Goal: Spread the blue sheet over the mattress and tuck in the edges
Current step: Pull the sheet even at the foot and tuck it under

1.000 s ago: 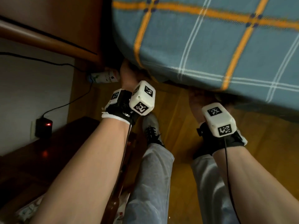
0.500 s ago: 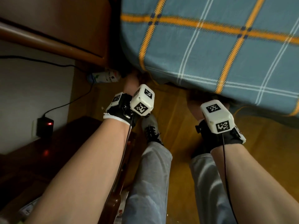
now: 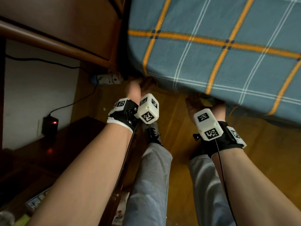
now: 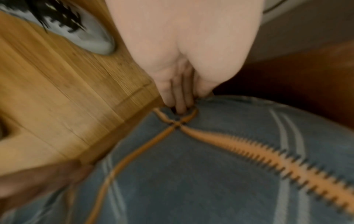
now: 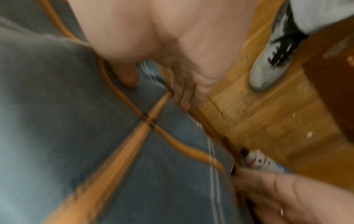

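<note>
Both hands' fingertips (image 4: pixel 180 106) vanish beneath the blue sheet (image 3: pixel 228 62)

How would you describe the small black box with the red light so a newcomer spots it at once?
Start at the white wall left of the bed with the blue sheet. Follow the black cable down the wall to its end above the dark wooden furniture. There sits the black box, the only thing showing a glowing red dot.

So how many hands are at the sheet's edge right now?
2. The left hand is at the blue sheet's corner; the right hand is further along its lower edge. Fingers are partly hidden.
</note>
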A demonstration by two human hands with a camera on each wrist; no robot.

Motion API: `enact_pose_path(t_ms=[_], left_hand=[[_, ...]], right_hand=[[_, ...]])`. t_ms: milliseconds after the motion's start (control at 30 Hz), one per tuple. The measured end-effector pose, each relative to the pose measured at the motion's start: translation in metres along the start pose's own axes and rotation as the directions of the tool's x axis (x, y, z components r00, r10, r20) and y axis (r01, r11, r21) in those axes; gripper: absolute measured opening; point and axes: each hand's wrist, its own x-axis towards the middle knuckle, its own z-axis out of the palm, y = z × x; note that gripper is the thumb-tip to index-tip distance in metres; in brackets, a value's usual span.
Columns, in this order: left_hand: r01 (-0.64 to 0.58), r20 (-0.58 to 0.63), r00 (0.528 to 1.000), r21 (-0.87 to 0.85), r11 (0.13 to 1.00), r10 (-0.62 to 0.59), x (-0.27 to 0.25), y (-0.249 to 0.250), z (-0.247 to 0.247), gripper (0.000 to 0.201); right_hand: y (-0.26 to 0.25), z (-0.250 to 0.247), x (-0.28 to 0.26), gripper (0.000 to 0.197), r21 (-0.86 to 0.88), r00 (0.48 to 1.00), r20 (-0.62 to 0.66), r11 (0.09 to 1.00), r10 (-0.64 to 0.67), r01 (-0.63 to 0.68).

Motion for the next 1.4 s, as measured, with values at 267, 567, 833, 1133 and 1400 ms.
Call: enact_pose_path(t_ms=[267, 567, 833, 1133, 1400], left_hand=[[0.047, 0.057, 0.998, -0.178, 0.983, -0.037, -0.045, -0.029, 0.007, 0.038], [-0.023, 0.063, 0.997, -0.403, 0.915, 0.052, -0.027, -0.026, 0.028, 0.037], [0.101, -0.004, 0.995, 0.059, 0.993, -0.101, -0.132, -0.010, 0.033, 0.047], [-0.223, 0.056, 0.969, 0.618, 0.754, 0.241, -0.386, 0.095, 0.085, 0.054], [-0.576, 0.422, 0.787, 0.764, 0.290, 0.451, -0.591, 0.143, 0.211, 0.033]], right_hand=[[-0.004, -0.013, -0.016, 0.034, -0.266, 0.993, 0.025, 0.957, -0.112, 0.114], [-0.013, -0.032, -0.020, 0.054, -0.254, 0.993, 0.077, 0.962, -0.087, 0.103], [-0.028, -0.020, -0.090, 0.032, -0.663, 0.993, -0.067, 0.748, -0.098, 0.030], [-0.130, 0.088, -0.362, 0.041, -0.944, 0.916, 0.280, 0.091, -0.286, 0.317], [-0.266, 0.094, -0.567, 0.093, -0.843, 0.712, 0.538, -0.290, -0.450, 0.453]])
